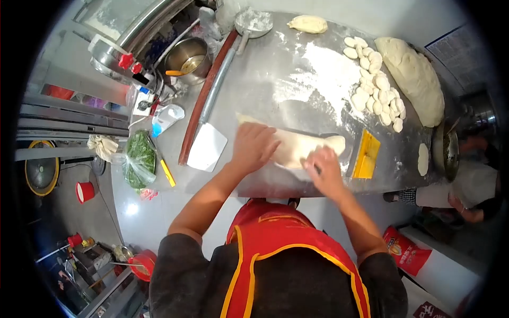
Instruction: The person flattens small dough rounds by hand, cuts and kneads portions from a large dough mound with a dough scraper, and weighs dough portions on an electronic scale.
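A flattened strip of pale dough (291, 144) lies across the metal table near its front edge. My left hand (254, 144) rests at the strip's left end, palm down, fingers stretched to the right. Over the lower right part of the strip is my right hand (323, 168), its fingers bent and blurred; whether it grips the dough is unclear. Just right of the dough sits a yellow scraper (367, 155). White flour (318, 79) is spread behind the strip.
Small dough rounds (377, 95) and a large dough mass (416, 79) lie at the right. A white-bladed peel (208, 148), a red-brown bar (208, 95) and bagged greens (139, 159) are at the left. Another person's arm (472, 212) shows at the far right, near a pan (449, 151).
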Available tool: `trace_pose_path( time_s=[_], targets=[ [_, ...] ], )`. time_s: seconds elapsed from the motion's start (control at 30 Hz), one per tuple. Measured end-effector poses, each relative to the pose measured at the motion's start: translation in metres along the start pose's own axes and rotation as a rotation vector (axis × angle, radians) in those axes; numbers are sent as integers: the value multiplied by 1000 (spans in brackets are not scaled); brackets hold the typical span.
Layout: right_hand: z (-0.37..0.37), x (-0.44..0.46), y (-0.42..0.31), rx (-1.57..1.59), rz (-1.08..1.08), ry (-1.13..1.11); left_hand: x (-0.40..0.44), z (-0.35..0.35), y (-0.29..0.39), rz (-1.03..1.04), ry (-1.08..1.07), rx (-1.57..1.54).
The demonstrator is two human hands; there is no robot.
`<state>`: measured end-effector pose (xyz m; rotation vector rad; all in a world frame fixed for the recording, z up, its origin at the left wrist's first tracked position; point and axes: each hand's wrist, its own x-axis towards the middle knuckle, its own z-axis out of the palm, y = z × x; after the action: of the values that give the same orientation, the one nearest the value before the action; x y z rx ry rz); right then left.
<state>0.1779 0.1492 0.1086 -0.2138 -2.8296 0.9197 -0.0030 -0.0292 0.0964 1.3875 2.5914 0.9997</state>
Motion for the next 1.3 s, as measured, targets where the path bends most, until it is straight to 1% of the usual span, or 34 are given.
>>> trace_pose_path(
  time_s=[0.03,0.07,0.1,0.13,0.2,0.27,0.3,0.4,0.47,0.53,0.6,0.63,0.67,0.7,0.73,0.77,0.8,0.83,0.87,0.9,0.93,1.0,1.03,1.1,1.17,1.27,1.3],
  targets=[
    [14,-21,-8,34,13,125,-17,-1,-3,89,118,166],
    [31,-36,-12,66,29,255,-35,12,-7,13,157,108],
    [42,-40,-19,-103,63,307,-54,35,-17,-60,199,49],
    [47,-38,-29,-189,143,206,-69,54,-21,-131,242,-12],
    [93,-48,-13,-256,66,374,-88,76,-15,-189,305,-119],
    [107,-47,6,-287,-3,395,-97,95,-13,-290,379,-199],
    [109,-43,14,-303,-37,403,-94,98,-10,-344,397,-188],
    [99,-6,38,-330,19,385,-49,102,-16,-448,348,-1],
    [92,19,56,-345,138,345,-2,93,-21,-539,224,52],
    [63,49,48,-346,303,183,38,76,-23,-596,77,24],
    [62,74,90,-159,363,64,59,69,-36,-624,-86,-25],
    [51,79,91,-64,391,2,62,63,-41,-639,-169,-48],
    [31,71,93,249,406,75,54,57,-43,-426,-61,148],
    [17,64,108,406,505,209,41,49,-43,-211,45,341],
    [4,48,111,150,501,317,31,42,-44,8,152,532],
    [-8,30,114,-107,495,422,20,44,-55,-26,160,452],
    [4,14,138,-215,521,338,7,52,-71,-56,166,371],
    [37,-8,177,-323,546,249,-5,58,-72,-174,136,135],
    [56,-22,196,-431,567,152,-17,65,-74,-297,135,-93],
    [57,-17,154,-204,671,376,-24,70,-68,-494,103,-477],
    [62,-10,95,31,765,600,-29,73,-61,-680,64,-863],
    [80,-16,63,122,816,729,-46,77,-34,-666,219,-747],
    [86,-22,47,94,778,733,-52,78,-23,-650,299,-695],
    [100,-41,25,57,716,741,-82,93,-16,-503,354,-494],
    [116,-52,27,-13,635,725,-97,105,-14,-240,452,-226],
    [115,-35,50,-167,515,714,-80,110,-20,-194,418,-37],
    [108,-26,60,-193,497,691,-66,110,-25,-235,396,-77]
  ],
)
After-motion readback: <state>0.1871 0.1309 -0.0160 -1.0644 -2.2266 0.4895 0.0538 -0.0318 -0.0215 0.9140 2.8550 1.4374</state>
